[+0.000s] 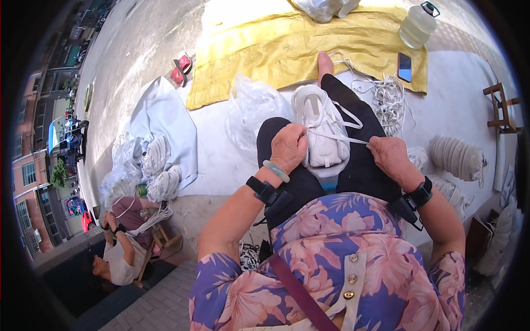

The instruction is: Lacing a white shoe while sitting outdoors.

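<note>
A white sneaker rests between my thighs, its toe end toward me or away I cannot tell for sure. White shoelace runs across its top and loops out to the right. My right hand is closed in a pinch on one length of the lace, held taut to the right of the shoe. At the shoe's left side my left hand is closed, its thumb and finger at the lace by the shoe's edge; the fingertips are partly hidden.
A heap of white laces and a phone lie ahead on the right, below a water jug. Bundled white shoes stand right, near a wooden stool. Clear plastic bags lie left; another person sits farther left.
</note>
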